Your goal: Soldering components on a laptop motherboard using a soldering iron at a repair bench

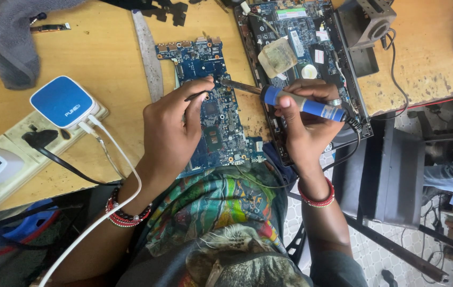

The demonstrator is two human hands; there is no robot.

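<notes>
Tabletop [109, 48] is showing yellow-tan wood with dark stains toward its right edge. Circuit board [213, 106] is reading deep blue, dotted with small silver and black parts. Soldering iron [303, 105] is showing a bright blue handle with a dark brown tip and a black cord. Charger [62, 102] near the left edge is presenting a blue top on a white body, with a white cable [114, 154] trailing from it. Power strip [11, 154] is looking cream, carrying a black plug. Cloth [13, 42] at the far left corner is appearing grey. Both wrists are wearing red bead bracelets [317, 199]. Shirt [221, 207] is displaying a multicolour swirl of green, orange and teal.
</notes>
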